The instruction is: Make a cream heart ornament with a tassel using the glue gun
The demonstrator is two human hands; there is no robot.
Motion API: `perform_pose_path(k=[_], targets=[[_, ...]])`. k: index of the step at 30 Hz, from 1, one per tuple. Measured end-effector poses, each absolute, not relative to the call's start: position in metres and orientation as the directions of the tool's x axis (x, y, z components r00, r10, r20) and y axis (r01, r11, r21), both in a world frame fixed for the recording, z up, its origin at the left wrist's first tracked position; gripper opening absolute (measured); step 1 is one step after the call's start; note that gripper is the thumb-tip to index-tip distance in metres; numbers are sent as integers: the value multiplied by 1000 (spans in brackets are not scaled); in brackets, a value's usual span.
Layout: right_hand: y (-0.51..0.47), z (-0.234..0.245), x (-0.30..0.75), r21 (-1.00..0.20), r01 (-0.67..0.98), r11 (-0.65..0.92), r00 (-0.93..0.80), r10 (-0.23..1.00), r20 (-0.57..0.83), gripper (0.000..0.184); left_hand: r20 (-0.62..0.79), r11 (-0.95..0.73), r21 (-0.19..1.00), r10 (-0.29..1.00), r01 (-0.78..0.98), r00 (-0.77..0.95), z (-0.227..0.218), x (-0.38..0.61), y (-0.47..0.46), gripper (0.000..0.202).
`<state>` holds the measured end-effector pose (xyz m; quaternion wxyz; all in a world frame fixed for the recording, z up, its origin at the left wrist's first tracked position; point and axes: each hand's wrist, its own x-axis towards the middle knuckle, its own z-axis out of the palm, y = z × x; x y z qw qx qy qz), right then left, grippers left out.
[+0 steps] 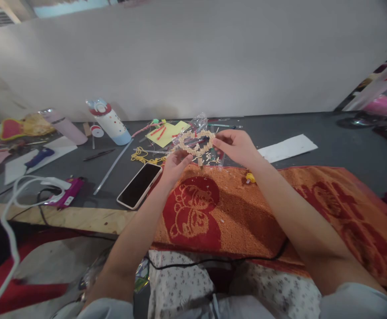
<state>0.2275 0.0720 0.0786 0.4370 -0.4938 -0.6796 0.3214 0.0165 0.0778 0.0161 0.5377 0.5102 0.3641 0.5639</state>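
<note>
A small cream-coloured ring of beads or chips [181,142] is held up above the far edge of an orange towel [243,208]. My left hand [178,165] pinches its lower left side between thumb and fingers. On the ring's right side, my right hand [235,145] grips it with thumb and fingertips. A short pale piece [200,161] hangs at the bottom of the ring. Behind and below it lie small pale bits and clear plastic wrap [198,122], partly hidden by the ring and hands.
Left of my hands lie a phone [140,185], yellow cord [143,156] and a clear stick [113,166]. Two bottles, one white and blue [111,124], stand near the wall. A glue gun [39,157] and a purple power strip [67,192] sit farther left. White board [288,148] lies right.
</note>
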Motion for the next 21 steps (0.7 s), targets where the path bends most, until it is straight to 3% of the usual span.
perform_pose_path(k=[4, 11, 16, 21], targets=[[74, 75, 225, -906, 318, 280, -135, 959, 248, 27, 173, -149, 955, 982, -258, 75, 21, 20, 74, 41], [77, 69, 226, -988, -24, 155, -206, 966, 157, 42, 131, -117, 933, 991, -340, 18, 33, 23, 67, 35], [79, 60, 225, -988, -140, 61, -290, 952, 100, 44, 94, -21, 904, 984, -427, 152, 35, 23, 65, 33], [74, 61, 218, -982, -176, 72, -341, 931, 130, 36, 10, 102, 879, 973, -465, 231, 36, 22, 63, 32]])
